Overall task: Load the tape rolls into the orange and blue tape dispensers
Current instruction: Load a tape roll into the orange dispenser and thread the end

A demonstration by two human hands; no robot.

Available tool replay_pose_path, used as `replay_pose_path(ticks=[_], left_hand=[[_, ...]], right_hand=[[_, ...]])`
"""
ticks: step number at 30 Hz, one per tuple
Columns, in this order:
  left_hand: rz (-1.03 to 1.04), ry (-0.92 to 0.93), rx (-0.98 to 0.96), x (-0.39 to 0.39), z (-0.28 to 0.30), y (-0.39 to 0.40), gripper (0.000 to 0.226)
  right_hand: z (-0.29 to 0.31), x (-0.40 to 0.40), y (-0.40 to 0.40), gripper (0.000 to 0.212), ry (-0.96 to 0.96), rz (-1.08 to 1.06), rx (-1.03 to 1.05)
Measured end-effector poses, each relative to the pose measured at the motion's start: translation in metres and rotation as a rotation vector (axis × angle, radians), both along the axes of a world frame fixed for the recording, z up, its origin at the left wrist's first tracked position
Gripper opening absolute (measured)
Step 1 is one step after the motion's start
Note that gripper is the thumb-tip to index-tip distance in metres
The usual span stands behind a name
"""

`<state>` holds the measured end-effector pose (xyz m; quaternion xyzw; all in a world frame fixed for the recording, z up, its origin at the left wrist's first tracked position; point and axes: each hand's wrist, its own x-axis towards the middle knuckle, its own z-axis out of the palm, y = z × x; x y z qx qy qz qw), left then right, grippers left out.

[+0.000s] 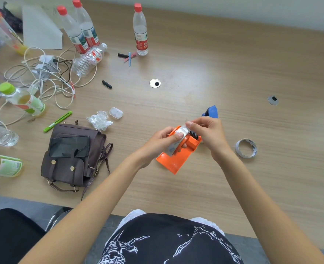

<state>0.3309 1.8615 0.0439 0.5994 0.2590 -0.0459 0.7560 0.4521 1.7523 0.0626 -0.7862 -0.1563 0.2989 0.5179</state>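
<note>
While my left hand (164, 139) grips the orange dispenser (178, 155) w/ tape roll (182, 133) just above the table (233, 73), right-hand (207, 131) fingers (190, 124) pinch the tape end; blue dispenser (211, 112) sits behind, spare roll (246, 148) at right.

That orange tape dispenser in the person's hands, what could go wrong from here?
The right hand pinches the clear tape end beside the orange plastic tape dispenser's black toothed blade, so fingers might get nicked. The tape might stick crooked. The loose white tape roll lies near the right forearm and could get nudged.
</note>
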Motion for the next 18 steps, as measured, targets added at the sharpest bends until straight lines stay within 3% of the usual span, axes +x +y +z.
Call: replay_pose_path(ticks=[6,13,18], left_hand=[[0.063,0.058,0.035,0.002,0.005,-0.001,0.023],[0.163,0.068,0.089,0.000,0.007,0.000,0.039],[0.214,0.072,0.126,-0.002,0.006,0.003,0.038]], right_hand=[[-0.008,-0.002,0.005,0.018,-0.125,-0.001,-0.033],[-0.017,-0.002,0.005,0.022,-0.089,0.005,-0.054],[-0.018,0.001,0.004,0.027,-0.144,-0.007,-0.102]])
